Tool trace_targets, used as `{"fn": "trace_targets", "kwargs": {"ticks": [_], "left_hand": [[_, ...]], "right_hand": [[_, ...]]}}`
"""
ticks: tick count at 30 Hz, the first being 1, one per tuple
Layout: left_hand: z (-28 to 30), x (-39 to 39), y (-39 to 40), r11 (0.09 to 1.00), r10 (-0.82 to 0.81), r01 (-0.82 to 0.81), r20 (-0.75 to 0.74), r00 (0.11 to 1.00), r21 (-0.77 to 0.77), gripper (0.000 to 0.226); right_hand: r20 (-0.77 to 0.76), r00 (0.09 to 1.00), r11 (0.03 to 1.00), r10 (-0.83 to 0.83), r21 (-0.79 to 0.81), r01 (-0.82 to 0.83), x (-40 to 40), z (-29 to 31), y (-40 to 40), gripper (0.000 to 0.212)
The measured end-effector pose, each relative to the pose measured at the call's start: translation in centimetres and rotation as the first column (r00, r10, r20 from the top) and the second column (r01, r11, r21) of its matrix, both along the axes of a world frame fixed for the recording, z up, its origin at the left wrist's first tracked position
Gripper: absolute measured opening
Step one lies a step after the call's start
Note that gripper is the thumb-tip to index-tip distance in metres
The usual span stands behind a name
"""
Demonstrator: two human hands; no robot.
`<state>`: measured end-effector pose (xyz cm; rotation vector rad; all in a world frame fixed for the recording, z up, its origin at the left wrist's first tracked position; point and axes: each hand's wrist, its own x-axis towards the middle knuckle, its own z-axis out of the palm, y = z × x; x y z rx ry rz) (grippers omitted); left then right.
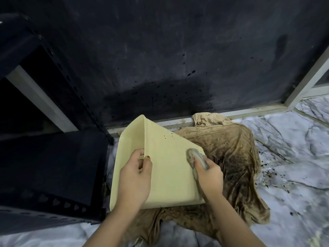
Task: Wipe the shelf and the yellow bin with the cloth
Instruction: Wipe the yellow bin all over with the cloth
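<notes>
No readable writing or labels anywhere. Pale yellow bin (165,168), smooth plastic with rounded corners, tipped on its side over a stained, crumpled tan fabric (231,157) on marble-patterned floor (293,166). Left hand (135,177) clamped on the bin's rim, thumb outside, fingers inside. Right hand (208,175) curled tight around a wadded grey cloth (194,157), pressed against the bin's outer wall. Dark perforated metal shelf (53,166) just left. Black spattered wall (178,59) behind.

dim, uneven light | left side in deep shadow | wide-angle bending at edges | slightly soft
</notes>
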<state>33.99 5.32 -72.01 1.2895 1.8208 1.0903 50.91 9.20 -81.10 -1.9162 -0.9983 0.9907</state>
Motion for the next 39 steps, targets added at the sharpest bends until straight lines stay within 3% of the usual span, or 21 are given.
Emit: {"fn": "trace_targets", "kwargs": {"ticks": [10,12,18,24,29,39], "left_hand": [[-0.2,0.3,0.2,1.000,0.026,-0.026,-0.012,1.000,0.014,0.018],[-0.2,0.4,0.4,0.999,0.035,-0.035,-0.010,0.999,0.014,0.018],[-0.2,0.3,0.2,1.000,0.007,-0.006,-0.034,0.999,0.023,0.017],[-0.2,0.1,0.3,0.999,-0.016,0.018,-0.058,0.998,0.027,0.027],[-0.3,0.0,0.3,0.998,-0.019,0.022,-0.059,0.998,0.051,0.018],[1.3,0.0,1.2,0.997,0.016,-0.005,0.142,0.990,-0.081,0.039]], "right_hand": [[-0.038,0.955,0.954,-0.296,-0.057,0.293,-1.0,-1.5,-3.7,0.039],[0.000,0.964,0.964,-0.266,-0.010,0.266,-3.3,-0.2,-4.5,0.038],[0.142,0.990,0.965,-0.001,0.258,-0.036,-7.4,3.8,-3.0,0.039],[0.103,0.993,0.972,0.062,0.221,-0.083,-6.3,3.7,-0.4,0.036],[0.087,0.994,0.984,0.062,0.161,-0.075,-5.0,2.7,0.2,0.040],[0.054,0.998,0.991,-0.019,0.131,0.012,-2.2,-0.8,-2.5,0.036]]}}
